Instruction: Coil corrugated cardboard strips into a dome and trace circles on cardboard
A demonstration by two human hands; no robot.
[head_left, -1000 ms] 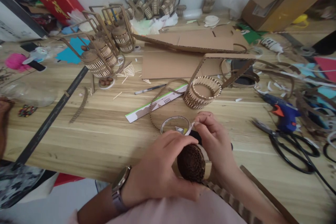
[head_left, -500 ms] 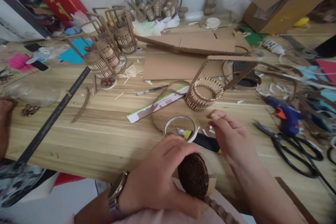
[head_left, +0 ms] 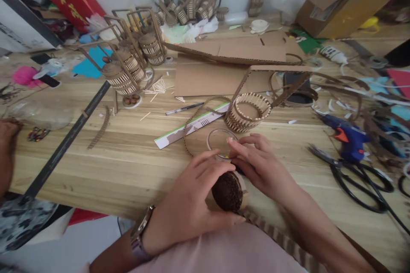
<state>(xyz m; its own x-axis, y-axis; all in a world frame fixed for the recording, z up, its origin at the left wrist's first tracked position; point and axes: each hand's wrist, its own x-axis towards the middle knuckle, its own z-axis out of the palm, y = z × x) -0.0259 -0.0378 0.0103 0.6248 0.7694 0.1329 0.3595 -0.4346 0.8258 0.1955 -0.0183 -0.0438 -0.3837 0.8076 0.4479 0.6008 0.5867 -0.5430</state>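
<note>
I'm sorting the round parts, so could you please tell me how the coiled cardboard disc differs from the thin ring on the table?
The coiled cardboard disc is dark brown and filled solid; the thin ring is pale and hollow. The disc stands on edge, gripped by the left hand; the ring lies flat on the table, with the right hand at its rim. Both are round.

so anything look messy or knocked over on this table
Loose little sticks lie scattered beside the stick baskets, and the cardboard box at the far right sits tilted, flap open. The cardboard coil in the left hand looks intact.
</note>
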